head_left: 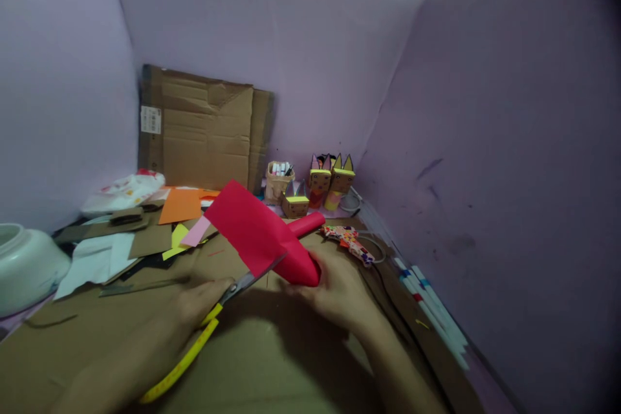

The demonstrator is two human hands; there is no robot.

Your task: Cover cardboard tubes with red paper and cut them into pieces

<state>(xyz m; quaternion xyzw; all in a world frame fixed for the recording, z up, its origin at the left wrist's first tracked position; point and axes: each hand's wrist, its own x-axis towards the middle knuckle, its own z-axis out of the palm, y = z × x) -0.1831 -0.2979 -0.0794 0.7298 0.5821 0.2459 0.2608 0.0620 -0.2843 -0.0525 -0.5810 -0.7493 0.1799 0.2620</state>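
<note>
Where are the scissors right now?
Head view, below and left of centre: the scissors are in the left hand, meeting the lower edge of the red paper held by the right hand.

Over the near cardboard (262, 369) there is room to pass; scissors (235, 288) and red paper (257, 226) block the middle.
</note>
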